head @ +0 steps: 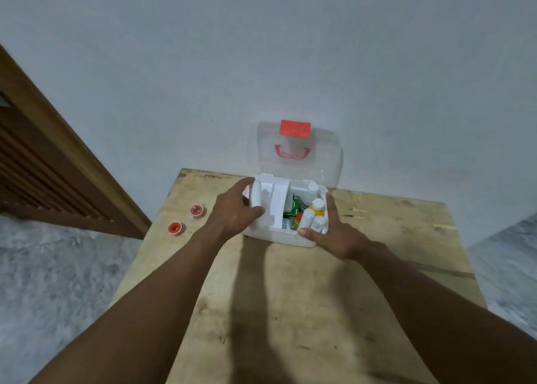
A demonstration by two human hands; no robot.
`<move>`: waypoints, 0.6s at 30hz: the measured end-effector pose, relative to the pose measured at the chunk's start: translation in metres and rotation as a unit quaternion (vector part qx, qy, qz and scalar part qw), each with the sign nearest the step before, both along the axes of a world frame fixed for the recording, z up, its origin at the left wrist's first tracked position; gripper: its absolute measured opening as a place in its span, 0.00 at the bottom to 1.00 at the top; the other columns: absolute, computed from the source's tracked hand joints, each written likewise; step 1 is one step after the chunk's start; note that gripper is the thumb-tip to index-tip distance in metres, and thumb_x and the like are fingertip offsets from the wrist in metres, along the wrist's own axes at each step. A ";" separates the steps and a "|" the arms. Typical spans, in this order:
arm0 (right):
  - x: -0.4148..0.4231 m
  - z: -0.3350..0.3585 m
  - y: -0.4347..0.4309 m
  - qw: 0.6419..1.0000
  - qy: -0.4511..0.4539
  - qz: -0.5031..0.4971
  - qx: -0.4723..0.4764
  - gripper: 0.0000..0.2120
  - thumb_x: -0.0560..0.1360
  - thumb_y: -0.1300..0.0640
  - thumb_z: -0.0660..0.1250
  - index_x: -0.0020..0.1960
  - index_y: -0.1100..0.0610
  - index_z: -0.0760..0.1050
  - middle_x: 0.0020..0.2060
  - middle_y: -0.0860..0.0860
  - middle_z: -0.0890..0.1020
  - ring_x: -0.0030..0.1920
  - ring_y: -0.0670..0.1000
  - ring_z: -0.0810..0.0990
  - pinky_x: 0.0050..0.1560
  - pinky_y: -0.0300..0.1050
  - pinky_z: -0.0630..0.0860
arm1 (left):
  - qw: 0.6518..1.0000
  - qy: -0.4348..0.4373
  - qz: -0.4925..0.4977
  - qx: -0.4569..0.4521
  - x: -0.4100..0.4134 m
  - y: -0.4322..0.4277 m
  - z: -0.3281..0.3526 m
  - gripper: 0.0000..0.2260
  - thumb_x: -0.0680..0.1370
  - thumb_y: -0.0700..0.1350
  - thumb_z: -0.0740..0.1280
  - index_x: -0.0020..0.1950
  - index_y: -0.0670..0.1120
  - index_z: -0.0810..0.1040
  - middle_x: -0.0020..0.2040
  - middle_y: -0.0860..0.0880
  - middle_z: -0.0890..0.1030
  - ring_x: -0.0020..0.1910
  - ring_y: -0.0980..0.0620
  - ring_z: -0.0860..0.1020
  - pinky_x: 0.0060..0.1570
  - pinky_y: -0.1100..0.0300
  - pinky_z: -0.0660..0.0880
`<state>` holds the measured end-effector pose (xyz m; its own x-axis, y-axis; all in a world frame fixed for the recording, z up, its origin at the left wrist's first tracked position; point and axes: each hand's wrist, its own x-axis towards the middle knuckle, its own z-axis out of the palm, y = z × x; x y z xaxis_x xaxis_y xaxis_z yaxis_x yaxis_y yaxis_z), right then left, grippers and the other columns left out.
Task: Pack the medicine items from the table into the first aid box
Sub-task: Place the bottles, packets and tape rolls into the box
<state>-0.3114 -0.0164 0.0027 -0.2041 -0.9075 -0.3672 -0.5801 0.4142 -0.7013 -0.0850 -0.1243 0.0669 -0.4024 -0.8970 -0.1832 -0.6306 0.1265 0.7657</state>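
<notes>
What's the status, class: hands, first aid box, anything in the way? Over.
Left hand grips white tray at box's left end. Right hand flat against first aid box, lid up, bottles inside. Two red candles off left, apart from it.

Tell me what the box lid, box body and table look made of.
Lid: clear glossy plastic, likely; the wall shows through it. Box body: opaque white plastic, smooth, moulded edges. Table: bare wood, perhaps plywood, matte, with grain and scuffs.
</notes>
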 end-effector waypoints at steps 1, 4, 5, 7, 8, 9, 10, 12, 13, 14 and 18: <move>0.000 0.001 0.001 1.000 -0.008 0.001 -0.011 0.54 0.69 0.33 0.71 0.74 0.32 0.30 0.80 0.42 0.50 0.73 0.54 0.67 0.66 0.45 0.66 | 1.000 0.002 0.005 0.009 -0.005 0.000 -0.001 0.30 0.74 0.45 0.72 0.74 0.54 0.66 0.51 0.48 0.81 0.51 0.47 0.80 0.50 0.56 0.75; -0.006 -0.008 0.001 0.999 -0.028 -0.007 -0.016 0.60 0.61 0.25 0.70 0.73 0.32 0.27 0.79 0.38 0.46 0.74 0.52 0.67 0.70 0.52 0.67 | 1.000 -0.015 -0.002 0.023 -0.014 -0.002 -0.007 0.30 0.73 0.44 0.72 0.74 0.54 0.66 0.46 0.50 0.79 0.50 0.46 0.79 0.53 0.53 0.77; -0.007 -0.011 0.000 1.000 -0.028 -0.006 -0.009 0.60 0.61 0.24 0.69 0.73 0.33 0.26 0.79 0.38 0.45 0.74 0.52 0.66 0.70 0.51 0.67 | 0.999 -0.024 -0.007 0.026 -0.016 -0.004 -0.009 0.30 0.73 0.44 0.72 0.74 0.54 0.66 0.45 0.50 0.79 0.49 0.47 0.78 0.51 0.55 0.76; -0.008 -0.017 0.000 0.999 -0.033 -0.009 -0.012 0.60 0.62 0.25 0.69 0.74 0.34 0.26 0.79 0.39 0.45 0.75 0.52 0.65 0.71 0.50 0.66 | 0.999 -0.037 -0.012 0.030 -0.020 -0.011 -0.013 0.30 0.73 0.45 0.72 0.74 0.54 0.67 0.47 0.49 0.80 0.48 0.47 0.78 0.51 0.56 0.76; -0.008 -0.020 0.001 0.999 -0.040 -0.016 -0.020 0.60 0.61 0.25 0.70 0.74 0.34 0.28 0.79 0.39 0.46 0.76 0.51 0.64 0.72 0.50 0.66 | 0.998 -0.042 -0.014 0.034 -0.022 -0.015 -0.015 0.30 0.73 0.45 0.72 0.74 0.54 0.67 0.48 0.48 0.81 0.48 0.47 0.78 0.52 0.55 0.77; -0.008 -0.023 0.001 0.998 -0.047 -0.026 -0.031 0.61 0.60 0.24 0.70 0.75 0.34 0.30 0.79 0.38 0.47 0.76 0.50 0.63 0.73 0.51 0.65 | 0.998 -0.045 -0.017 0.039 -0.024 -0.018 -0.016 0.31 0.73 0.45 0.73 0.74 0.54 0.67 0.50 0.47 0.82 0.49 0.47 0.79 0.54 0.53 0.77; -0.007 -0.025 0.001 0.997 -0.054 -0.036 -0.047 0.61 0.58 0.24 0.71 0.75 0.34 0.32 0.79 0.38 0.49 0.76 0.49 0.63 0.73 0.52 0.65 | 0.998 -0.048 -0.021 0.044 -0.026 -0.021 -0.017 0.31 0.73 0.45 0.73 0.74 0.54 0.67 0.51 0.47 0.83 0.49 0.47 0.79 0.55 0.52 0.78; -0.005 -0.025 -0.001 0.993 -0.062 -0.045 -0.092 0.59 0.59 0.27 0.73 0.77 0.37 0.39 0.78 0.41 0.56 0.76 0.48 0.64 0.74 0.53 0.66 | 0.997 -0.052 -0.030 0.057 -0.029 -0.027 -0.018 0.31 0.72 0.45 0.73 0.74 0.54 0.67 0.51 0.46 0.83 0.50 0.46 0.80 0.55 0.50 0.78; -0.006 -0.024 -0.003 0.990 -0.060 -0.043 -0.120 0.57 0.61 0.30 0.75 0.78 0.39 0.44 0.77 0.43 0.60 0.75 0.47 0.65 0.73 0.54 0.67 | 0.996 -0.050 -0.033 0.064 -0.032 -0.030 -0.019 0.31 0.72 0.44 0.73 0.74 0.54 0.67 0.51 0.45 0.83 0.50 0.46 0.80 0.55 0.50 0.78; -0.006 -0.026 -0.005 0.987 -0.055 -0.041 -0.143 0.55 0.62 0.33 0.77 0.78 0.42 0.48 0.75 0.43 0.64 0.74 0.48 0.66 0.72 0.55 0.68 | 0.996 -0.048 -0.037 0.070 -0.034 -0.032 -0.020 0.31 0.72 0.44 0.74 0.74 0.54 0.68 0.52 0.45 0.83 0.50 0.45 0.80 0.54 0.50 0.79; -0.004 -0.031 -0.005 0.983 -0.041 -0.059 -0.167 0.55 0.63 0.36 0.79 0.79 0.45 0.50 0.74 0.43 0.66 0.73 0.49 0.68 0.70 0.56 0.71 | 0.993 -0.061 -0.062 0.075 -0.043 -0.038 -0.026 0.32 0.71 0.44 0.75 0.73 0.54 0.67 0.54 0.44 0.82 0.51 0.45 0.79 0.52 0.53 0.79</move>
